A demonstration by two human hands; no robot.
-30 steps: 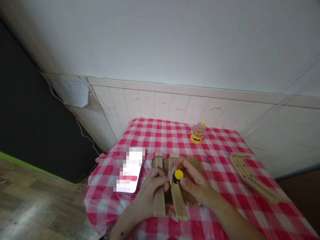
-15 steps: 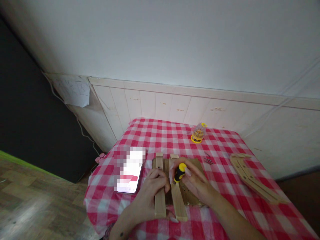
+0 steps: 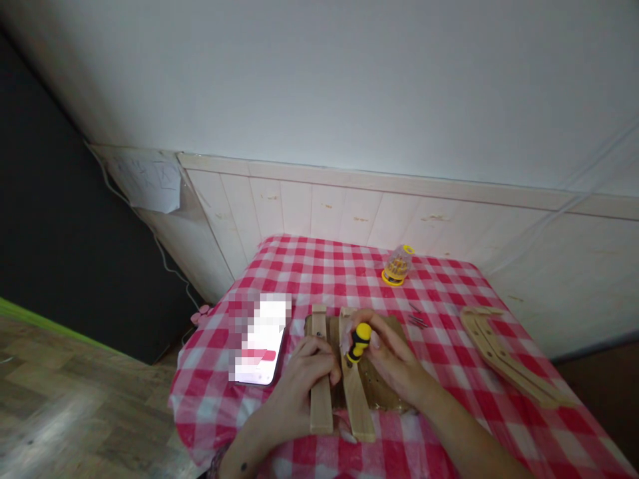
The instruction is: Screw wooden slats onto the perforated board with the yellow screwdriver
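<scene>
Screwdriver's (image 3: 358,340) tipped over a bit since a second ago. The yellow cap was facing pretty much straight up at the camera, now the handle leans away with the cap up top and the black end down toward the right slat (image 3: 360,412). The right hand (image 3: 392,362) slid slightly further out with it.

Right hand is grasping the screwdriver with just the fingertips pinched round the handle, wrist low and the forearm coming in from the lower right. That looks like a grip for twisting rather than pushing hard.

The left hand (image 3: 299,382) lies on top of the left slat (image 3: 321,412), fingers bent over its edge into the gap between the two slats. My guess is it's keeping the wood from skating around on the brown board (image 3: 374,389) underneath. Can't tell if it's really gripping or only pressing.

Phone (image 3: 259,346) sits just left of the left hand. A few screws (image 3: 417,320) are just beyond the right hand, curved wooden pieces (image 3: 504,362) are well off to its right, and the little bit holder (image 3: 396,265) is farther back.
</scene>
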